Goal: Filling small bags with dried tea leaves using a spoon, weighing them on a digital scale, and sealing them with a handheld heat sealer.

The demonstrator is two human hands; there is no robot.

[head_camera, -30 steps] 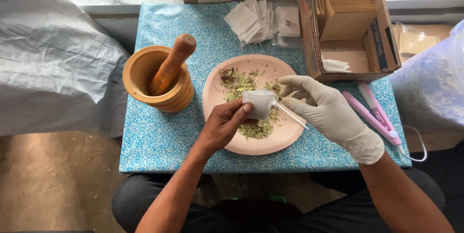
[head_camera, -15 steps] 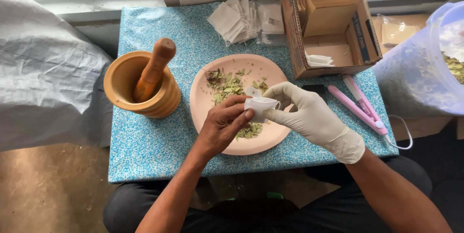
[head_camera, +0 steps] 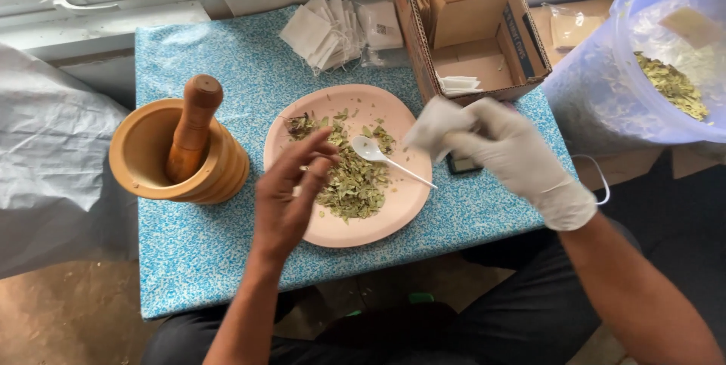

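A pink plate in the middle of the blue speckled table holds a heap of dried green leaves and a white plastic spoon. My bare left hand hovers over the plate's left side, fingers spread, holding nothing. My right hand, in a white glove, is raised over the plate's right edge and pinches a small white filter bag, which is blurred.
A wooden mortar with a pestle stands at the left. Several empty white bags lie at the back. A cardboard box sits back right, and a translucent tub with dried leaves stands beyond the table's right edge.
Both hands held the small bag over the plate. Now my left hand has let go and opened, the spoon lies on the leaves, and my right hand carries the bag to the right.
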